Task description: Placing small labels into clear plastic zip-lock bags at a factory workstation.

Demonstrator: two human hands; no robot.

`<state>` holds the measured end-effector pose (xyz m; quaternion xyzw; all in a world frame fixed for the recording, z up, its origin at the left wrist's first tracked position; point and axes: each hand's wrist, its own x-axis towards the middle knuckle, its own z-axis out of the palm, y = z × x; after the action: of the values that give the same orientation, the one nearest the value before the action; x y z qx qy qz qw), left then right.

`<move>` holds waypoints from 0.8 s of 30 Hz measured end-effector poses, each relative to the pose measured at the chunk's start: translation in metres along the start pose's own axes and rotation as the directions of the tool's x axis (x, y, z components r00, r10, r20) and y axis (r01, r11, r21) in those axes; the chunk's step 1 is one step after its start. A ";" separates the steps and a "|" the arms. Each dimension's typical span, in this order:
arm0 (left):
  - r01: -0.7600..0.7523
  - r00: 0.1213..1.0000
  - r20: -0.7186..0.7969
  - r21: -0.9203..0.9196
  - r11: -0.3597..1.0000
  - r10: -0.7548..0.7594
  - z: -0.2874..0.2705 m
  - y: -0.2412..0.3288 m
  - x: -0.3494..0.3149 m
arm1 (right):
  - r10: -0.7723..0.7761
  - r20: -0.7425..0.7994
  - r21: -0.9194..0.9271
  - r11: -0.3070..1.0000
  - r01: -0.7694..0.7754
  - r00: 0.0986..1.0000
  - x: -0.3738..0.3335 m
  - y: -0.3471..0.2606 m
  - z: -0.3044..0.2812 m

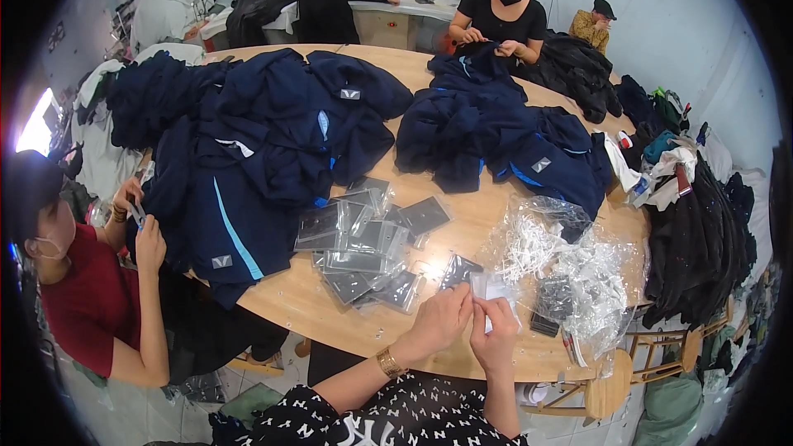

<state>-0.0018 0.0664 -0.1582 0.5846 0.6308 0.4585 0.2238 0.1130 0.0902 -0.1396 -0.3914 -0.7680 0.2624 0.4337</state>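
Both my hands meet near the table's front edge, pinching a small whitish, partly see-through piece that looks like a thin sleeve or slip. My left hand grips its left side with fingers closed. On its right side, my right hand holds it between thumb and fingers. Just beyond my left hand lies one clear pouch with a dark insert. To the left, similar clear pouches are heaped together. Right of my hands, a stack of small dark cards sits by a crumpled clear bag of white strings.
Navy garments cover the left of the wooden table, with more navy garments at the far middle. A co-worker in red sits left; another in black sits across. Dark clothes and wooden stools are at right.
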 end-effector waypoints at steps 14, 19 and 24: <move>-0.270 0.950 -0.193 -0.114 0.956 0.245 0.009 -0.006 0.000 | -0.029 -0.122 -0.176 0.984 0.007 0.992 -0.001 0.009 0.000; -0.266 0.959 -0.129 -0.123 0.956 0.251 0.009 -0.004 -0.004 | -0.019 -0.135 -0.306 0.952 -0.023 0.991 0.003 0.016 -0.007; -0.338 0.937 -0.091 0.005 0.941 0.337 0.004 -0.003 -0.001 | 0.097 0.179 0.010 0.995 -0.100 0.979 0.003 0.026 -0.012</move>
<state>-0.0003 0.0673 -0.1631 0.6616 0.5282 0.5195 0.1159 0.1323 0.1076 -0.1519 -0.3997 -0.7809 0.3249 0.3534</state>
